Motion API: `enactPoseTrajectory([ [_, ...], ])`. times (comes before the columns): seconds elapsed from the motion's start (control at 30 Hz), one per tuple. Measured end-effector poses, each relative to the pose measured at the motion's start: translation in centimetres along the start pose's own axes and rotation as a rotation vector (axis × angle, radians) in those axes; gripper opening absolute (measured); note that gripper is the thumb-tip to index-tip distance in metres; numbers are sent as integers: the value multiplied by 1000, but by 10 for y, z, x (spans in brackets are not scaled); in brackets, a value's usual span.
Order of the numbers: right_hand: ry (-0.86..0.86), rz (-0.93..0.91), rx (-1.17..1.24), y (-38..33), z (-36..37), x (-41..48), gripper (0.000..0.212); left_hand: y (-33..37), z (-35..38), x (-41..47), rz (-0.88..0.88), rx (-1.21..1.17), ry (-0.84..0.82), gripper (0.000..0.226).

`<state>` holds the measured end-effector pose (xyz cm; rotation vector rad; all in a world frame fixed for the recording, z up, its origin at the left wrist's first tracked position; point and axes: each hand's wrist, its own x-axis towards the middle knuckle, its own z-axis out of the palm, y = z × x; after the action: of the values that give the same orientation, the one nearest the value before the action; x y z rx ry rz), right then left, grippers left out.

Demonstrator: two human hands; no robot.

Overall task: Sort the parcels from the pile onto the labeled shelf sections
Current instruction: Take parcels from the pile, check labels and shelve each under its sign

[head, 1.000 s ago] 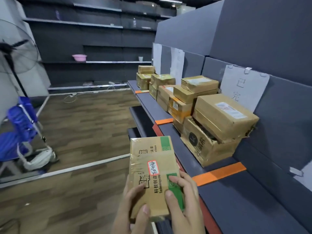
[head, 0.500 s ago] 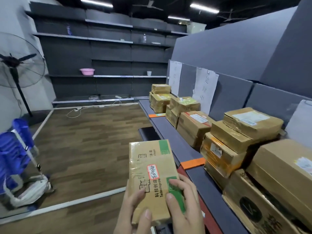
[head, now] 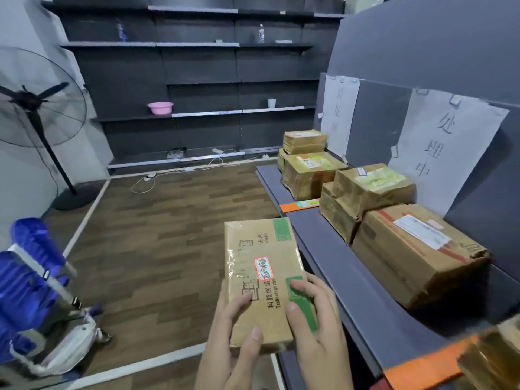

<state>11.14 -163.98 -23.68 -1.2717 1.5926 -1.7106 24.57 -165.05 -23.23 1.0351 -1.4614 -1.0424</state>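
Gripping parcel [head: 253, 246] by near end, left hand [head: 230, 342] and right hand [head: 318, 333] curled round it, just left of shelf [head: 329, 243]. Risk: misreading handwritten sticker [head: 264, 268], wrong section; unsupported far end tipping.

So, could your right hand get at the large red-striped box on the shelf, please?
Probably not yet: the right hand grips the parcel with the left hand. The path to the large box looks open.

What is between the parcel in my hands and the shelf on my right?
Nothing visible. The parcel, held by the left hand and right hand, sits just left of the shelf, whose front strip is bare; the stacked boxes fill its back.
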Motion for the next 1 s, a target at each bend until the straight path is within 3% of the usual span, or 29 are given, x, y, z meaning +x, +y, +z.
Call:
enactPoseTrajectory([
  [0.33,64,51,56,58,36,207,21,-44,55,213,32,116,-77,47],
  [0.47,142,59,9,76,41,263,39,-59,73,275,3,64,-156,60],
  [0.53,178,77,-19,90,46,286,28,-69,81,305,-13,43,-198,62],
  [0.63,235,102,-69,108,55,321,24,-84,94,355,-15,-3,-295,40],
  [1.0,706,175,-194,163,129,458,22,-141,129,563,-54,-67,-784,26],
])
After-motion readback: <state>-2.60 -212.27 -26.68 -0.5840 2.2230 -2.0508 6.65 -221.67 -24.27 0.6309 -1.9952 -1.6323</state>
